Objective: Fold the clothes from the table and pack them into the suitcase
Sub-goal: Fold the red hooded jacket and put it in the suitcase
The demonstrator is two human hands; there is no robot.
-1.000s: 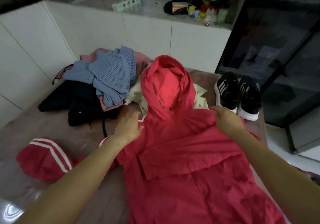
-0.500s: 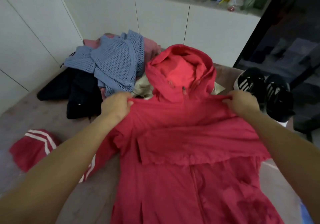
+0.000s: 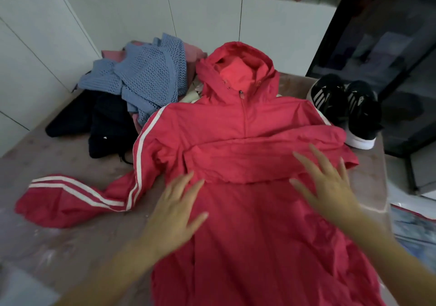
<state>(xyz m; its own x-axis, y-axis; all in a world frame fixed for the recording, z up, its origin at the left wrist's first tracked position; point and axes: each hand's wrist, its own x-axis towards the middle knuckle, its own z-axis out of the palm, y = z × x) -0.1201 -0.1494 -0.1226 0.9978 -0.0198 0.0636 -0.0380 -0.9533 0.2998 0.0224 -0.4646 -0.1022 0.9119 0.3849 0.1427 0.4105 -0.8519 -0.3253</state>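
A red hooded jacket (image 3: 247, 126) with white sleeve stripes lies front side up on the brownish table (image 3: 59, 159), its hood pointing away from me. One striped sleeve (image 3: 70, 199) stretches out to the left. My left hand (image 3: 179, 211) lies flat with spread fingers on the jacket's lower left front. My right hand (image 3: 328, 185) lies flat with spread fingers on the right front, below the chest flap. Neither hand grips the cloth. No suitcase is in view.
A pile of clothes sits at the back left: a blue knit top (image 3: 146, 76) over dark garments (image 3: 94, 121) and something pink. A pair of black sneakers (image 3: 346, 109) stands at the table's right back corner. White cabinets run behind, a dark glass cabinet stands on the right.
Both hands let go of the jacket's shoulders and came down flat onto its front. The jacket now lies spread out, with its striped left sleeve pulled out flat.
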